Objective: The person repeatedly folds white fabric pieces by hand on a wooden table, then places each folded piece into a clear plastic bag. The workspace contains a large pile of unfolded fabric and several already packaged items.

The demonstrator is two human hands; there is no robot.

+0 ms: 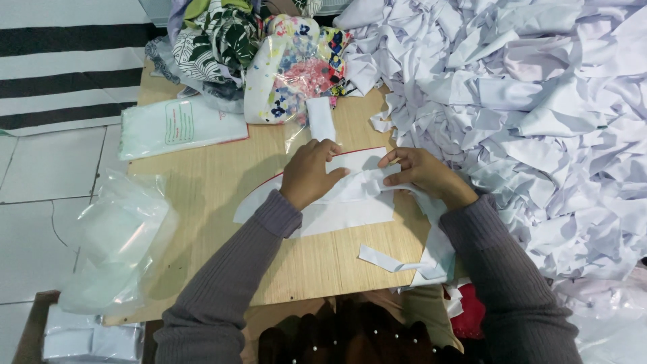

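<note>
My left hand (309, 174) presses down on a white fabric strip (360, 183) lying over a flat clear plastic bag with a red edge (337, 219) on the wooden table (202, 189). My right hand (421, 172) pinches the same strip at its right end, fingers curled around it. The strip trails off to the right and down toward the table's front edge. Another short white strip (387, 261) lies in front of my hands.
A large heap of white fabric pieces (532, 114) fills the right side. Patterned cloth in a clear bag (296, 71) and a flat packaged bag (178, 127) lie at the back. Crumpled clear plastic bags (114, 243) hang at the left over tiled floor.
</note>
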